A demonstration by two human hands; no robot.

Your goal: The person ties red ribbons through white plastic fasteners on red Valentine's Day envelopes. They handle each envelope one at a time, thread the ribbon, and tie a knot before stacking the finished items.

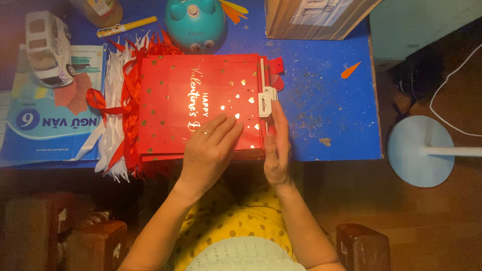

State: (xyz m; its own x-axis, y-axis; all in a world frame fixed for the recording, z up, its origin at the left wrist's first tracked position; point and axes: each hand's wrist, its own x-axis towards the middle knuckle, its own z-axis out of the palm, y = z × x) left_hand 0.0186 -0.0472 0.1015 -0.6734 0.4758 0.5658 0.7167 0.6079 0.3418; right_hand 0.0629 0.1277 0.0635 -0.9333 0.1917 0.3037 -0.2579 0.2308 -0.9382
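I see the red gift bag (196,103) lying flat, long axis left-right; left hand (208,150) open-fingered on it, right hand (277,145) straight-fingered against its right edge.

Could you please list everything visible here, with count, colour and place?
gift bags: flat stack, red with gold hearts, table centre
ribbons: bunch, red and white, left of bags
tag: one, white, bags' right edge
table: one, blue
book: one, blue, far left
toy bus: one, white, top left
pen: one, yellow, top
pig-shaped toy: one, teal, top centre
cardboard box: one, brown, top right
fan base: one, pale blue, floor right
left hand: flat on bags
right hand: at bags' right edge
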